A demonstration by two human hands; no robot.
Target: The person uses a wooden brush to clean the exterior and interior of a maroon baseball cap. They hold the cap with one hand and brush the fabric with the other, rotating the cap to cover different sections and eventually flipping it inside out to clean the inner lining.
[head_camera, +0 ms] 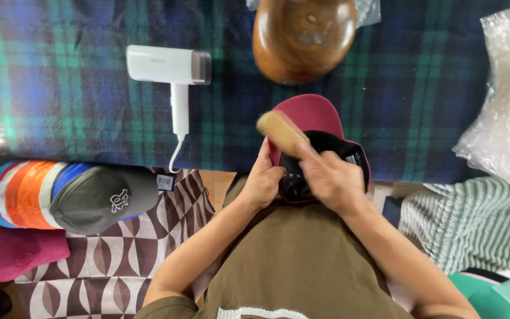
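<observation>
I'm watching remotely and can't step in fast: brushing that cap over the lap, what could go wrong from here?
1. The cap is steadied only by the left hand at its edge, off the table; a hard stroke might twist it loose.
2. The right hand holds the wooden brush near one end, blurred mid-stroke, so it could slip.
3. A wide swing may hit the wooden dome form close ahead.

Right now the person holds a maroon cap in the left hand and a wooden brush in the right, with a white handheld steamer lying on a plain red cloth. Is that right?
Not quite. The head view shows the white handheld steamer lying on a blue and green plaid cloth, not a plain red one. The rest stands: the left hand holds the maroon cap and the right hand holds the wooden brush.
</observation>
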